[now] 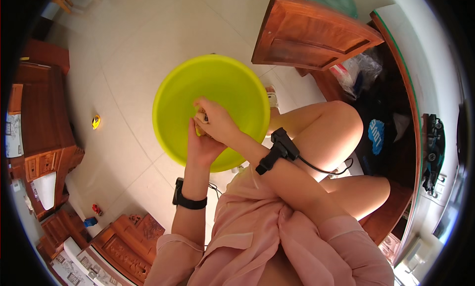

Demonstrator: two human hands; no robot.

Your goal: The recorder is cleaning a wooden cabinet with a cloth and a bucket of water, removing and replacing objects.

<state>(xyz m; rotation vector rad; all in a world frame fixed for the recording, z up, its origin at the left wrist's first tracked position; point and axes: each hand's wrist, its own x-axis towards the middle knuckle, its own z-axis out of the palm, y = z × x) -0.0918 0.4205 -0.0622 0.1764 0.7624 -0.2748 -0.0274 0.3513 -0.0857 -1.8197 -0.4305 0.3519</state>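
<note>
My two hands meet above a bright yellow-green plastic basin on the floor in front of me. Between them is a small tan object with a dark spot, mostly covered by fingers, so its kind is unclear. Cupped from below, my left hand has its thumb raised along the object's side. From above, my right hand curls its fingers around it. The visible inside of the basin is plain green. Black straps with devices circle both wrists, the right one trailing a cable.
At the right, a wooden cabinet door hangs open beside plastic bags inside. A black toy car rests on the cabinet top. Small toys, including a yellow one, lie on the tiles at left, near carved wooden furniture.
</note>
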